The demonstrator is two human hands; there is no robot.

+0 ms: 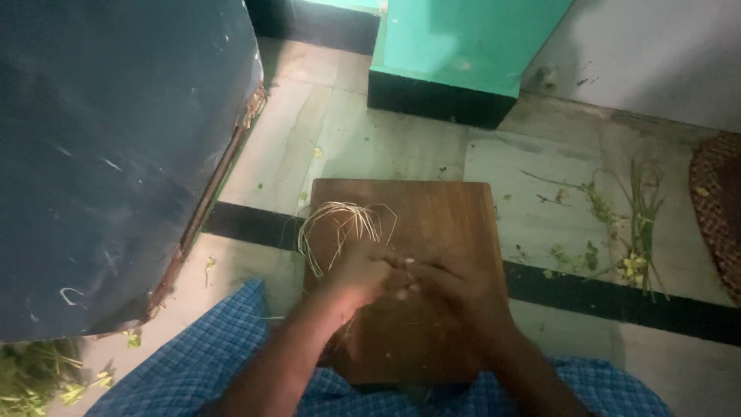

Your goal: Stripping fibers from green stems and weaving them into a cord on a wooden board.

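One wooden board (432,232) lies on the floor. Two hands, the left hand (361,272) and right hand (455,289), pinch one bunch of pale straw (340,224) near its left edge.

Dim, soft indoor light, brighter at the far wall; the fingers look motion-blurred, perhaps.

Single head-worn view, angled steeply downward, wooden board (417,262) centred and seen close, floor framed beyond it
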